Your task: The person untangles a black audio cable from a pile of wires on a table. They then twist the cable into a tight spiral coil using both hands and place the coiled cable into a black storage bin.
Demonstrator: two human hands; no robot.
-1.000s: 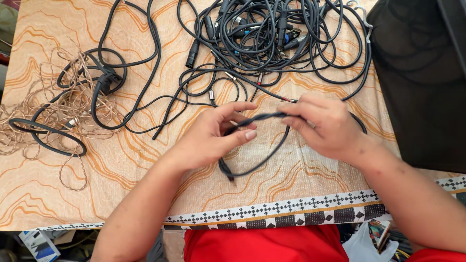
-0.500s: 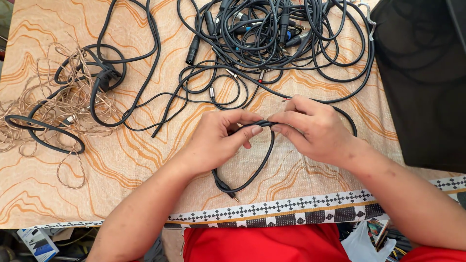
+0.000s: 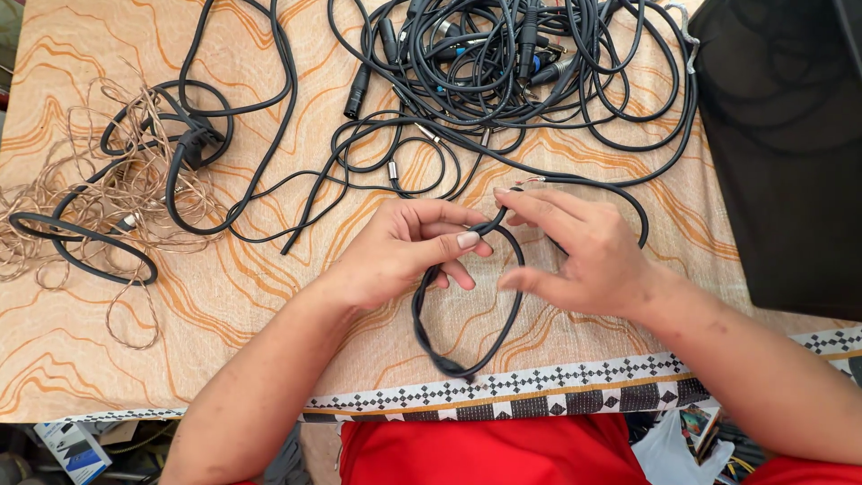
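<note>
Black rubbery cable loop point(image 3: 467, 314) sits right at the near edge of the worktop point(image 3: 224, 305), hanging down from both hands like an oval, long axis running roughly toward the person. Left hand point(image 3: 404, 247) has its fingers point(image 3: 462, 241) pinched narrow around the top of the loop, so it's the one actually gripping. Right hand point(image 3: 584, 256) is just beside it with its fingers spread fairly wide, fingertips touching the cable where it crosses over; from there the cable arcs off to the right and back toward the big tangle of black cables point(image 3: 512, 63) at the far side. So the loop lies below and between the two hands, closer to the left.

Further out: a messy bundle of thin copper-coloured wire point(image 3: 99, 207) far left, a black bag point(image 3: 781, 153) on the right. Down at the bottom left corner, under the worktop, there's a small blue and white box point(image 3: 76, 449).
</note>
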